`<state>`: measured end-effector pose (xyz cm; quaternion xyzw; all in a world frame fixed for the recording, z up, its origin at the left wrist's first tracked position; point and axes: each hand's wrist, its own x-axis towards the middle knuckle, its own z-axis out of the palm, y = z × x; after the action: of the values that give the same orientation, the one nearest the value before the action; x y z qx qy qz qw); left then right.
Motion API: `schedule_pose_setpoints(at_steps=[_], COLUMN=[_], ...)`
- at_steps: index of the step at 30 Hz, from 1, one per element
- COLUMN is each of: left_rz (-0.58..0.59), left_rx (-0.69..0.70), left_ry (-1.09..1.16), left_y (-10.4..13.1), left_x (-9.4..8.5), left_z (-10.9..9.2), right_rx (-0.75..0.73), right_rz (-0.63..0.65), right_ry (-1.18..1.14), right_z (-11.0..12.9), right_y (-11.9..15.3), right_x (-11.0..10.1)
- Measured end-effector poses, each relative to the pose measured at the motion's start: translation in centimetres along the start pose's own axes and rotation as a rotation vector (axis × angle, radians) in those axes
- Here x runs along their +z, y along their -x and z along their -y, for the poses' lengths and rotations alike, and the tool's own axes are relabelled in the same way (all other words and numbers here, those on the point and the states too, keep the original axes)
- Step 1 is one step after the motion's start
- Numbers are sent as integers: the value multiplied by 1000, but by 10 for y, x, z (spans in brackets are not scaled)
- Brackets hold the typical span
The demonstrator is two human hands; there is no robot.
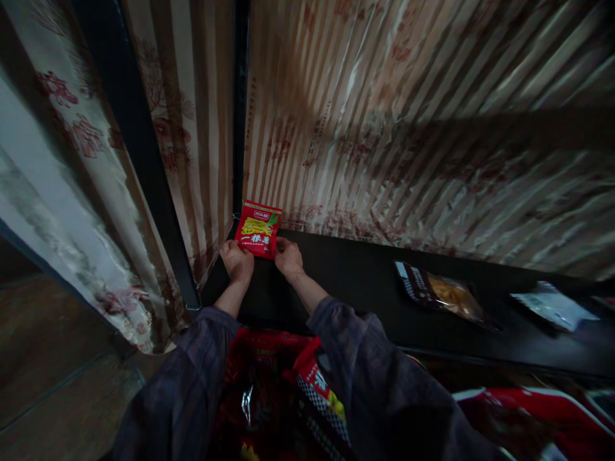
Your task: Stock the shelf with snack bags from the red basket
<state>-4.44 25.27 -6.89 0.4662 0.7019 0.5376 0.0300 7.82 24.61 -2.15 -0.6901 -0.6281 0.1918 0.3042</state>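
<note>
Left hand [236,259] and right hand [289,257] are pinching the red packet [258,230] at the shelf's [336,269] far-left corner; I'm judging it placed, not released. Dark packet [444,296] and pale packet [555,306] are lying right; checkered packet [321,390] is waiting near.

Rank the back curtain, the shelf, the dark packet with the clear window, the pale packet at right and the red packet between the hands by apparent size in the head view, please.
1. Back curtain
2. Shelf
3. Dark packet
4. Pale packet and red packet: too alike to rank.
</note>
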Motion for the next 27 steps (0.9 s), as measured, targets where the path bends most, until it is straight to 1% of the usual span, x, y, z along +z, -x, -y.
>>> schedule_pose_setpoints(at_steps=[3, 5, 7, 9, 11, 13, 14, 16, 17, 18, 19, 20, 22, 24, 27], left_rz=[61, 142, 247, 335, 414, 536, 630, 839, 909, 987, 1108, 1179, 1257, 1295, 1303], left_rx=[63, 157, 275, 379, 482, 532, 536, 489, 457, 432, 412, 412, 430, 441, 450], left_ry=[5, 25, 53, 77, 98, 124, 132, 75, 1, -83, -165, -190, -217, -246, -277], left_y=[2, 7, 21, 44, 77, 116, 136, 176, 195, 214, 232, 249, 279, 301, 318], left_x=[-10, -21, -38, -60, -86, -109, -119, -132, -136, -138, -140, -141, -145, -152, -165], left_z=[-8, -13, -17, -20, -23, -27, -29, -36, -39, -42, -44, -45, -46, -43, -39], right_rx=[-20, -64, -120, -155, -142, -85, -21, 128, 184, 227, 257, 280, 316, 332, 338], right_rz=[-42, -59, -79, -99, -117, -116, -112, -35, 0, 32, 56, 72, 96, 101, 93], right_ry=[-43, -121, -194, -239, -282, -253, -186, -6, 51, 89, 107, 116, 137, 146, 122], right_z=[-5, -16, -32, -53, -77, -102, -113, -133, -141, -148, -153, -157, -162, -165, -169], right_y=[28, 54, 84, 115, 146, 174, 187, 209, 220, 229, 238, 247, 262, 275, 287], right_x=[-21, -38, -57, -78, -97, -113, -118, -124, -124, -123, -121, -119, -114, -112, -118])
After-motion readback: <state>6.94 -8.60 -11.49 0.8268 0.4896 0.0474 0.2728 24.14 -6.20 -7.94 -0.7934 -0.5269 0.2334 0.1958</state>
